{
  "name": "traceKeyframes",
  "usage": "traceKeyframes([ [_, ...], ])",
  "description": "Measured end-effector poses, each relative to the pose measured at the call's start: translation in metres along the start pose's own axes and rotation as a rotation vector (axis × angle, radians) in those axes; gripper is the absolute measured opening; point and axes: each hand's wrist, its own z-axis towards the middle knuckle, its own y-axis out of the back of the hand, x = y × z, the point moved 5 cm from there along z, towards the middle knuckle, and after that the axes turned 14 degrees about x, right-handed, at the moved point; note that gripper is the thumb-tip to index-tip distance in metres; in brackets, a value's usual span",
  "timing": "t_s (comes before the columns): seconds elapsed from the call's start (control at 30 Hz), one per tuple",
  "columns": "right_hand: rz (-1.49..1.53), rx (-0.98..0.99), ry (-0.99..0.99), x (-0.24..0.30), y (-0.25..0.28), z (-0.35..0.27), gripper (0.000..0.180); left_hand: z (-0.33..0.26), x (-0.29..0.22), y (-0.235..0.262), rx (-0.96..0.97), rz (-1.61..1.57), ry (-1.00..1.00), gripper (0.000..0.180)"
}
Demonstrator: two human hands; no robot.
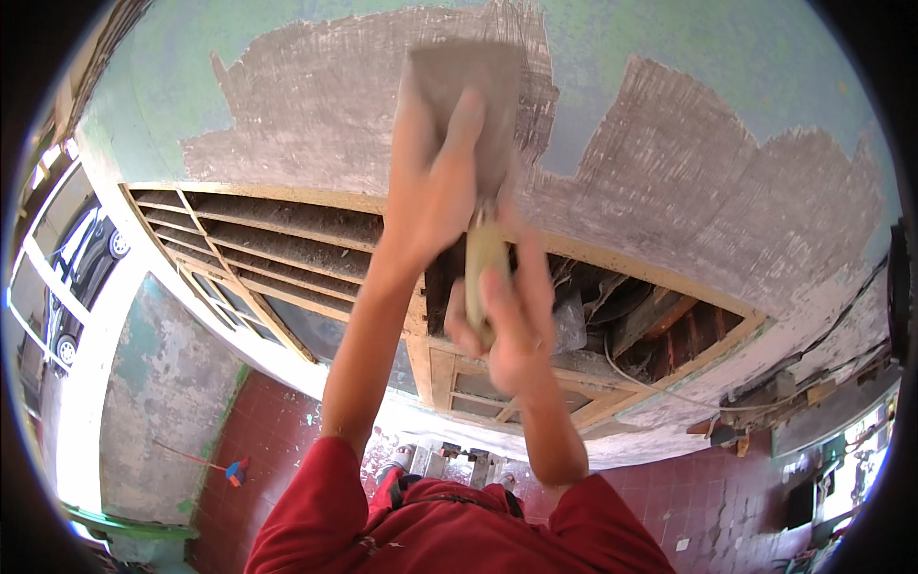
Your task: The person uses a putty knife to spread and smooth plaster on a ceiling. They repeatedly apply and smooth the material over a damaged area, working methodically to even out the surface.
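Right hand (512, 320) wrapped around the wooden handle (481, 268) of a scraper, left hand (435, 187) with fingers spread flat on its wide blade (459, 91), pressed against the scraped grey patch (316, 105) of a green wall (669, 38); below, a slatted wooden frame (287, 253), red floor tiles (268, 430) further down

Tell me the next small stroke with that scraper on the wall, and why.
Probably push the scraper blade upward into the green paint just above it. The left hand presses flat on the blade, the right hand grips the handle, and paint remains above the bare patch.
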Motion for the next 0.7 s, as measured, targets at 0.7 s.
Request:
traceKeyframes([
  [0.7,-0.741,0.088,-0.563,-0.117,0.097,-0.224,0.092,-0.221,0.102,-0.036,0.291,-0.169,0.481,0.016],
])
